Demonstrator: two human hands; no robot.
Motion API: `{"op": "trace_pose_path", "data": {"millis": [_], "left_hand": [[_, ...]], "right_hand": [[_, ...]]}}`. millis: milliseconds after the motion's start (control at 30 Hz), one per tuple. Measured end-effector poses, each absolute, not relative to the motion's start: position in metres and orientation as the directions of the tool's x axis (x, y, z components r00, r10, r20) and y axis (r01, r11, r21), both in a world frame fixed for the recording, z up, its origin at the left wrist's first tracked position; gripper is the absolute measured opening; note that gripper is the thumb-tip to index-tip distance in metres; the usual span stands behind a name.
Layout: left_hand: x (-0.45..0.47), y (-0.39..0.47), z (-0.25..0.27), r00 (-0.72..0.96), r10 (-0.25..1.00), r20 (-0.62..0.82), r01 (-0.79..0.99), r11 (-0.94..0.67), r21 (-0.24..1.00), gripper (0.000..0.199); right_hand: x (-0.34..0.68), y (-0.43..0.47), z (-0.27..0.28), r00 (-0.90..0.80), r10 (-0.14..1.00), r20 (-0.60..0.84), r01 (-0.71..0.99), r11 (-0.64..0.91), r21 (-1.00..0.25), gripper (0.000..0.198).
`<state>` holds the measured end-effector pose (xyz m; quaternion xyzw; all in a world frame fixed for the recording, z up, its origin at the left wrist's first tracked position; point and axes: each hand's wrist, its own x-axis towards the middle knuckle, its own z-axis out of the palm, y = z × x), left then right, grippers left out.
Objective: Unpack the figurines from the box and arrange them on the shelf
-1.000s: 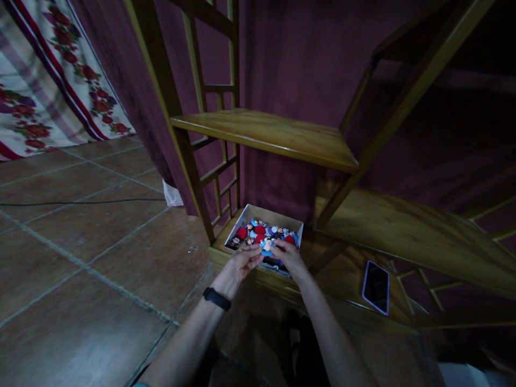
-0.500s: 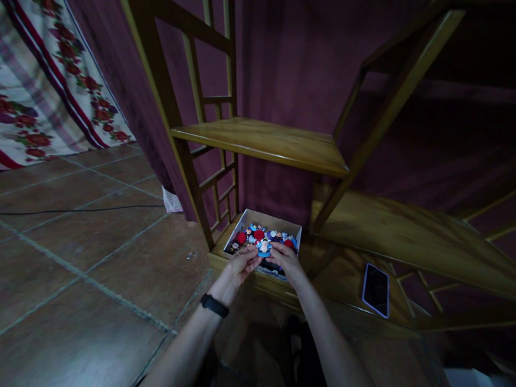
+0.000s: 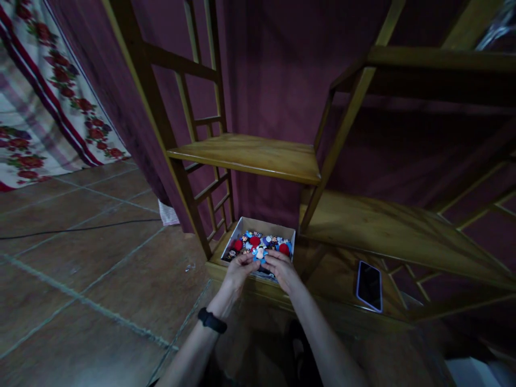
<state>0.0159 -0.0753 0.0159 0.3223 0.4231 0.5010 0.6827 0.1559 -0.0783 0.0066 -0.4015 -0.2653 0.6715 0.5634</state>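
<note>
Between the fingertips of both hands is a small blue-and-white figurine (image 3: 260, 253), held just over the near side of a cardboard box. My left hand (image 3: 241, 270) pinches its left side, and my right hand (image 3: 281, 266) grips its right side. Inside the white-edged box (image 3: 269, 223) lie several small colourful figurines (image 3: 255, 240) in red, blue, white and black. The box sits on the lowest level of a wooden shelf unit. My forearms hide part of the box's front edge.
Above the box runs a wooden shelf board (image 3: 250, 156). A phone (image 3: 369, 286) in a pale purple case lies on the low shelf to the right. Slanting uprights stand at left and right. A dark cable (image 3: 80, 229) crosses the tiled floor (image 3: 121, 279).
The view has shifted, so the shelf and box appear further left and slightly lower. Both hands still hold the figurine over the box, its blue part now turned somewhat differently.
</note>
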Motion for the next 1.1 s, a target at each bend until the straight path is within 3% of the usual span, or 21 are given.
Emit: {"op": "trace_pose_path", "data": {"millis": [267,633,1100], "left_hand": [[0.019,-0.110,0.044,0.099,0.949,-0.300,-0.408,0.314,0.858,0.036],[0.022,-0.176,0.107,0.099,0.976,-0.195,-0.507,0.218,0.834,0.035],[0.048,-0.218,0.166,-0.013,0.999,0.044,-0.269,-0.045,0.962,0.033]], "right_hand": [[0.155,-0.115,0.024,-0.049,0.966,-0.252,-0.672,-0.219,-0.708,0.023],[0.153,-0.178,0.095,-0.025,0.992,-0.124,-0.623,-0.113,-0.774,0.033],[0.171,-0.225,0.147,-0.002,0.999,-0.041,-0.581,-0.034,-0.814,0.033]]}}
